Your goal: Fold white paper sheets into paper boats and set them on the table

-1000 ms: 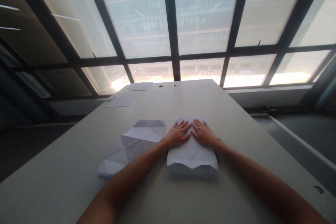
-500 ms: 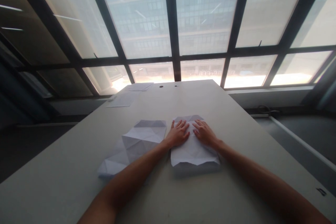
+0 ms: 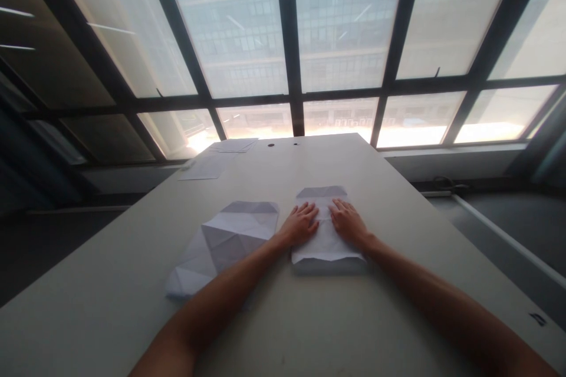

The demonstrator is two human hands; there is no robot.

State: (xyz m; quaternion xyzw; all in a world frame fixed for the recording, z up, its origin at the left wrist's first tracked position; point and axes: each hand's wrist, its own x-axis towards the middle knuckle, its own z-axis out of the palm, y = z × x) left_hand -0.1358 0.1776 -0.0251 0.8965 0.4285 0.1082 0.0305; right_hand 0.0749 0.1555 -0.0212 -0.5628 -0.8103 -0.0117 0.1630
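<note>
A folded white paper (image 3: 326,242) lies flat on the long grey table (image 3: 309,318) in front of me. My left hand (image 3: 300,224) rests on its left part with fingers stretched out flat. My right hand (image 3: 349,223) presses its right part, fingers also flat and slightly apart. The two hands lie side by side with a narrow gap between them. The paper's far flap (image 3: 321,191) shows beyond my fingertips. A second, creased white sheet (image 3: 223,241) lies unfolded to the left of my left forearm.
More white sheets (image 3: 233,145) and one loose sheet (image 3: 203,169) lie at the far left end of the table. Two small dark holes (image 3: 271,145) sit near the far edge. Large windows rise behind the table. Floor drops away on both sides.
The folded paper has slid away from me and flattened; its near edge looks shorter and its far flap now shows past my fingers. Both hands stayed flat on it.
</note>
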